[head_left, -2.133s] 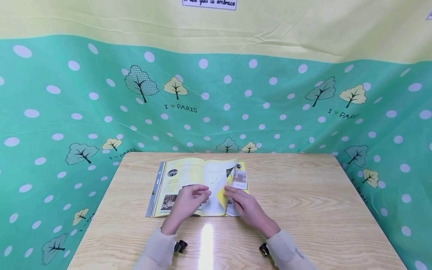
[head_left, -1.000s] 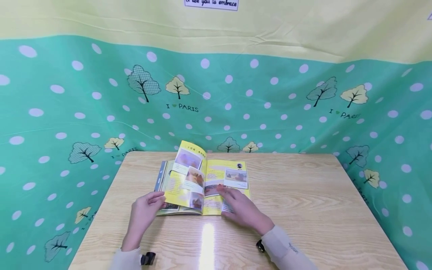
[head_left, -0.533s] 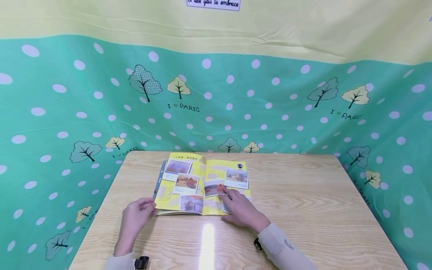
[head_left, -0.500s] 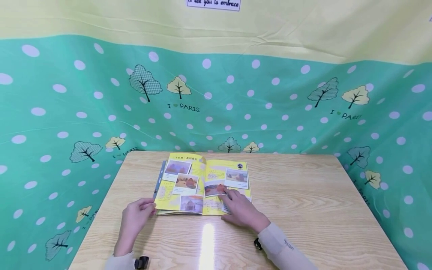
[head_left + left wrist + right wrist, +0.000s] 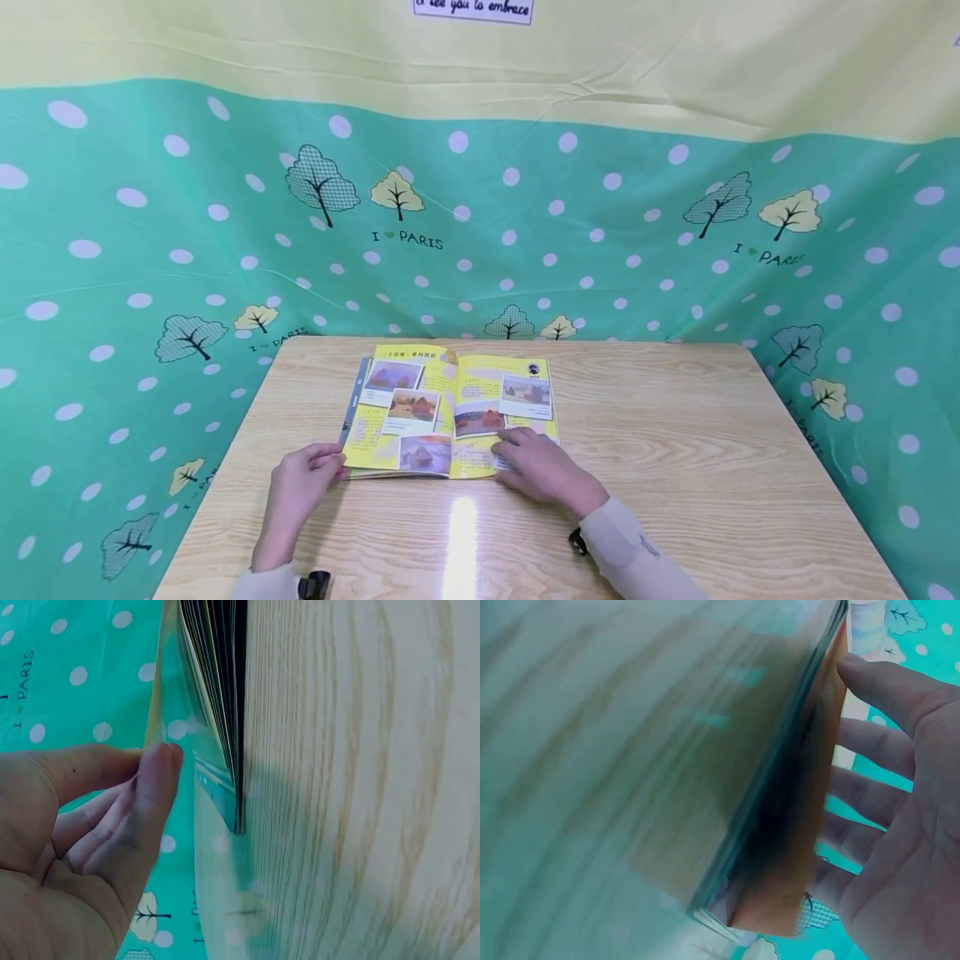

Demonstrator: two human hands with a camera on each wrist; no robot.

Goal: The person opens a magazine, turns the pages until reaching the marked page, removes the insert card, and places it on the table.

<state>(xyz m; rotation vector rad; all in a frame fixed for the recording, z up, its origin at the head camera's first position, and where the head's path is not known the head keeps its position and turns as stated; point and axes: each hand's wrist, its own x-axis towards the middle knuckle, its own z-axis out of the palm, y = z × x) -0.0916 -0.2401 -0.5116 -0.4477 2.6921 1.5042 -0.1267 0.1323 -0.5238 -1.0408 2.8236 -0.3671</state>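
An open book with yellow picture pages (image 5: 476, 458) lies on the table, several photo prints and lines of text on its spread. At the lower left corner my left hand (image 5: 302, 487) pinches a page between thumb and fingers. The left wrist view has that page edge (image 5: 155, 712) raised apart from the stack of pages (image 5: 214, 697) beneath. My right hand (image 5: 542, 468) rests on the lower part of the right page, covering some of its print. In the right wrist view its fingers (image 5: 874, 795) are spread over the page, with the thumb near the bottom edge.
The light wood table (image 5: 675, 467) carries a bright strip of reflected light (image 5: 461, 542) in front of the book. A green dotted cloth (image 5: 600, 250) with tree prints hangs behind and along both sides. A dark wrist device (image 5: 313, 585) sits at the left sleeve.
My left hand has carried a page over from right to left and lowered it onto the left side. My right hand stayed on the right page, drawing back slightly.
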